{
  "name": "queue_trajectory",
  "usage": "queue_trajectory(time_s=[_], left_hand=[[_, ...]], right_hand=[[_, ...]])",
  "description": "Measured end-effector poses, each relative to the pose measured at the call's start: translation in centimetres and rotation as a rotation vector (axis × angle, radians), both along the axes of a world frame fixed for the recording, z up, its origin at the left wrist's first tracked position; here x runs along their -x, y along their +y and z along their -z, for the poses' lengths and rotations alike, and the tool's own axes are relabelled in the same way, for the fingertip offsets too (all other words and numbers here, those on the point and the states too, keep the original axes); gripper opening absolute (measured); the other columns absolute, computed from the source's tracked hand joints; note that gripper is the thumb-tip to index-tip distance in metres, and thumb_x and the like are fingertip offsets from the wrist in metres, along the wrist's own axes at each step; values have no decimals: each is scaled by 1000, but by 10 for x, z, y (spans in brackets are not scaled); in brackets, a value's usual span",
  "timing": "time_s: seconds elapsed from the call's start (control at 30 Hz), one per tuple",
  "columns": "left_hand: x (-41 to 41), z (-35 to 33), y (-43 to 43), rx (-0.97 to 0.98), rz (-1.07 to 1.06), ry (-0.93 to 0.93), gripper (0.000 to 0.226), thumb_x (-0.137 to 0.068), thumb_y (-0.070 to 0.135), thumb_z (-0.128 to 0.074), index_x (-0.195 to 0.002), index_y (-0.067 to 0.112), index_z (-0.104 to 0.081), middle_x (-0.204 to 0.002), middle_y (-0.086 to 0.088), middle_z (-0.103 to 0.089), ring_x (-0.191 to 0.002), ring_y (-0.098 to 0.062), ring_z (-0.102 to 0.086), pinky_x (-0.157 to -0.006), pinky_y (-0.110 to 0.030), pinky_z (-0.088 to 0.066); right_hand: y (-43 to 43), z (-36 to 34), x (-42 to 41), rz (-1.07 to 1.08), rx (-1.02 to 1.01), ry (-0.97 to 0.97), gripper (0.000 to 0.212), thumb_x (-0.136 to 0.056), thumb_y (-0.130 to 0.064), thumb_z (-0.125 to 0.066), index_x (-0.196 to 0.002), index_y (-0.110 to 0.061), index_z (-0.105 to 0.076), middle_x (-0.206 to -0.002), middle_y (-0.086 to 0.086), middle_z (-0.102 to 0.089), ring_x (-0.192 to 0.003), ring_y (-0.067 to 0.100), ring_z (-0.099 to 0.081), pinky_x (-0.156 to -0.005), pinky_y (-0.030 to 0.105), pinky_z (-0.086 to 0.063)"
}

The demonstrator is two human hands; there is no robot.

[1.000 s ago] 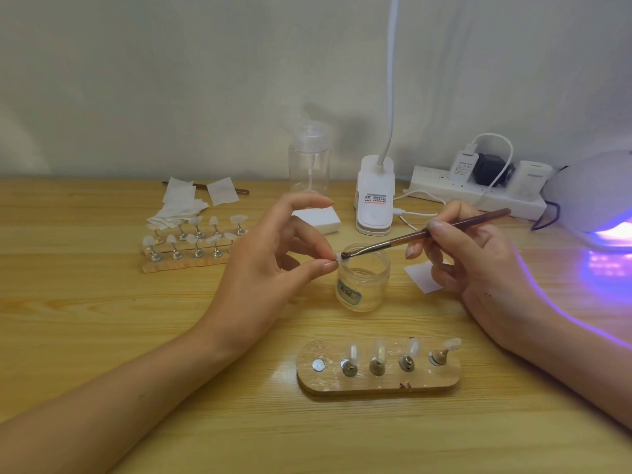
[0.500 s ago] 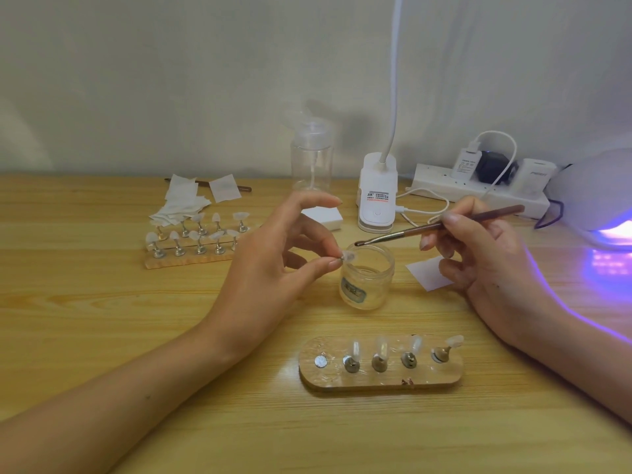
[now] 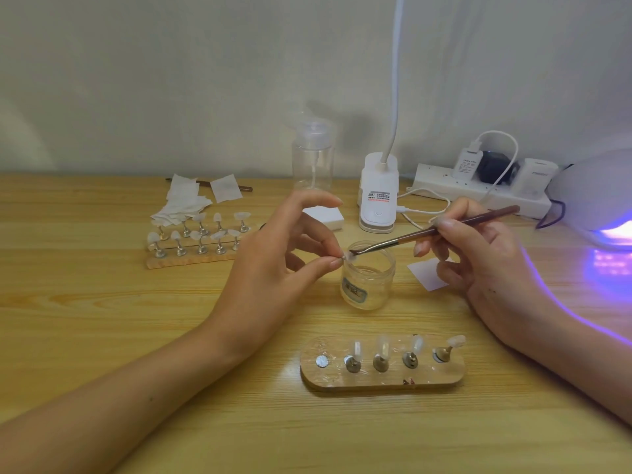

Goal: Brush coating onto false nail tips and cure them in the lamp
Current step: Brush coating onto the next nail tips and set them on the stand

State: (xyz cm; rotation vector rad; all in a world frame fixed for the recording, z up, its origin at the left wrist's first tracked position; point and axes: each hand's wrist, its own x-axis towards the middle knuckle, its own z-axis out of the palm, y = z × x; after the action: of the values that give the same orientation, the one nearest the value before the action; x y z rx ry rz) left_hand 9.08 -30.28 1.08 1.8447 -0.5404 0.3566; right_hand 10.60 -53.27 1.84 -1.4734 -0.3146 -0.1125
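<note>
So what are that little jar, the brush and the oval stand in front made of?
Jar: clear glass or plastic, cannot tell; you see through its glossy wall. Brush: reddish-brown handle with a sheen, probably lacquered wood, and a silvery metal-looking ferrule. Oval stand: pale wood, matte, with visible grain; its pegs look like shiny metal.

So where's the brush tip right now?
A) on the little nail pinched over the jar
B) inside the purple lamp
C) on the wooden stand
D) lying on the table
A: the brush, held in the right hand, has its bristles against the nail tip that the left hand pinches just above the open jar.
</note>
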Motion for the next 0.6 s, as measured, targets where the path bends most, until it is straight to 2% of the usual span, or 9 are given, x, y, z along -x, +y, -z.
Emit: queue_trajectory(time_s=[0.07,0.2,0.33,0.43,0.5,0.6], left_hand=[[0,0,0,3,3,1,51,-87,4,-75,-126,29,-54,-87,10,-71,-91,-14,-71,-69,-24,-53],[0,0,0,0,0,0,51,-86,4,-75,-125,29,-54,-86,10,-71,-91,-14,-71,-69,-27,-53],[0,0,0,-5,-3,5,50,-86,4,-76,-125,28,-55,-86,10,-71,-91,-14,-71,-70,-27,-53],[0,0,0,-15,-8,-6,51,-86,4,-76,-125,28,-55,-86,10,-71,-91,-14,-71,-70,-29,-55],[-1,1,0,-22,-16,-12,51,-86,4,-76,-125,28,-55,-86,11,-71,-90,-14,-71,-70,-30,-56],[-1,1,-1,-29,-22,-13,51,-86,4,-76,-125,28,-55,-85,11,-71,-90,-13,-71,-70,-32,-56]], right_hand=[[-2,0,0,29,-29,20,17,-83,-29,-66,-71,-29,-54,-68,4,-65,-66,7,-50,-46,16,-33],[0,0,0,-46,-26,-38,18,-89,-26,-59,-72,-30,-57,-72,6,-67,-70,7,-53,-47,17,-36],[-1,0,0,23,-8,10,18,-88,-30,-63,-73,-29,-54,-69,3,-66,-68,7,-49,-46,16,-33],[-2,0,-1,-15,-49,-26,19,-90,-27,-59,-72,-31,-56,-70,3,-65,-69,7,-51,-45,16,-35],[0,1,0,-53,-19,-53,17,-90,-26,-56,-74,-31,-56,-72,4,-67,-70,8,-51,-45,16,-36],[0,2,-1,2,28,-18,17,-90,-26,-56,-73,-30,-54,-70,3,-65,-69,8,-49,-45,17,-33]])
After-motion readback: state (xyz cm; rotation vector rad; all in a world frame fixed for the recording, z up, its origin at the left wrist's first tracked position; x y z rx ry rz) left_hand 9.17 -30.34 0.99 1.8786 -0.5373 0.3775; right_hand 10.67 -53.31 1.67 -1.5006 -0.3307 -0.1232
